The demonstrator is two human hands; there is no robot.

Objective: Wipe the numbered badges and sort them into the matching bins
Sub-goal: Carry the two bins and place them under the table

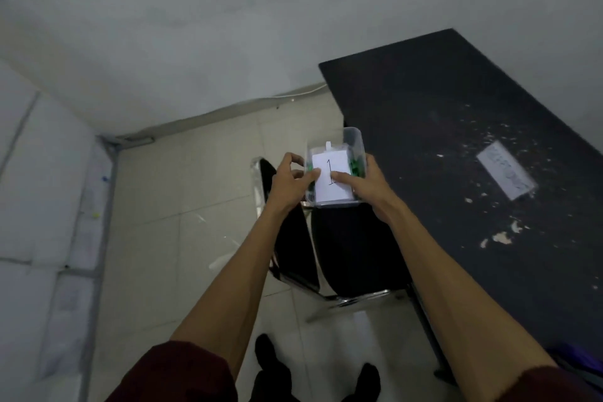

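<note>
Both hands are holding a clear bin (355, 140) in the air over a black chair (352, 254), at 9 o'clock of the dark table (456, 140). The left hand (290, 188) is gripping its 9 o'clock wall and the right hand (367, 191) its 3 o'clock wall, fingers (339, 177) curling onto the white label (329, 161) marked "1". Blurred green pieces (357, 168) are showing beside the label.
</note>
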